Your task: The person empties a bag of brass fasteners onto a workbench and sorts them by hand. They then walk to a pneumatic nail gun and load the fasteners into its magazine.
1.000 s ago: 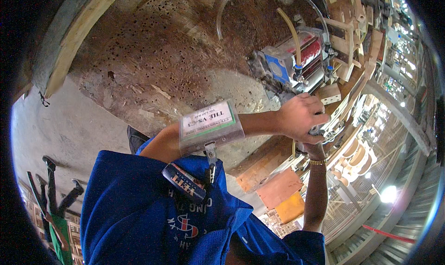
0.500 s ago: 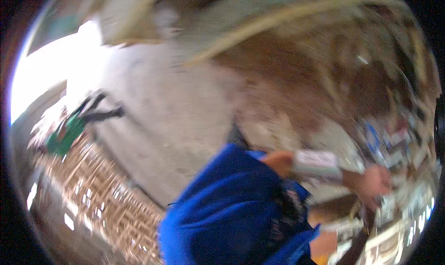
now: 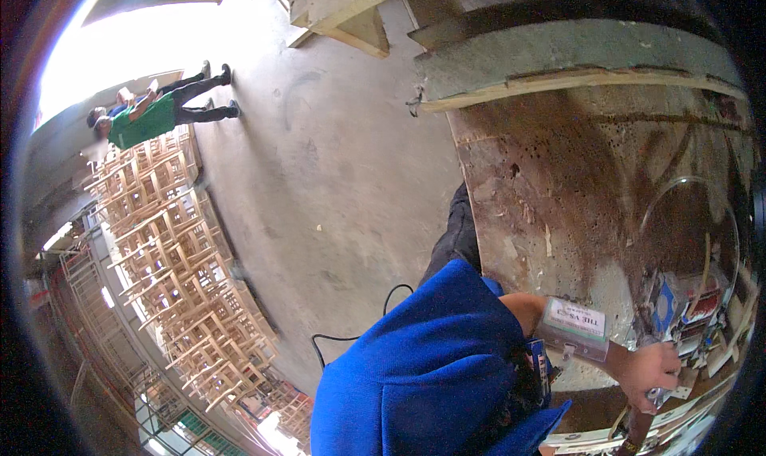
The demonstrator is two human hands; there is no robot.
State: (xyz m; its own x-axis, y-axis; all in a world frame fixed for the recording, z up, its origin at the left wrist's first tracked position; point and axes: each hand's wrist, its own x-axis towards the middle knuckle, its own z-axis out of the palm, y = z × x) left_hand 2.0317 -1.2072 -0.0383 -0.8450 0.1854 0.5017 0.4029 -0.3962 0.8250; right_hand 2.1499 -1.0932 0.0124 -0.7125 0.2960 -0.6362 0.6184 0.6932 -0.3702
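Note:
My left hand [image 3: 650,370] is at the lower right, over the cluttered end of a worn brown workbench [image 3: 519,193]. Its fingers curl around a small shiny piece [image 3: 656,394] whose kind does not show. A clear card holder [image 3: 576,327] with a printed label is on my left forearm. Just below, my right hand [image 3: 638,421] is in shadow, mostly hidden behind the left, so its fingers cannot be read. Beside the hands lie a blue, white and red package [image 3: 690,300] and scattered scraps.
A thick grey board [image 3: 574,61] with a rough wooden edge crosses above the bench. Two people [image 3: 152,117] stand at the far left, near a bright opening. Stacked wooden frames [image 3: 179,256] line the concrete floor [image 3: 311,177]. A black cable [image 3: 331,339] loops beside my blue shirt.
The view has swung and turned from a blur to a sharper picture. A second person now shows beside the green-shirted one. My left hand keeps its curled shape near the bench clutter.

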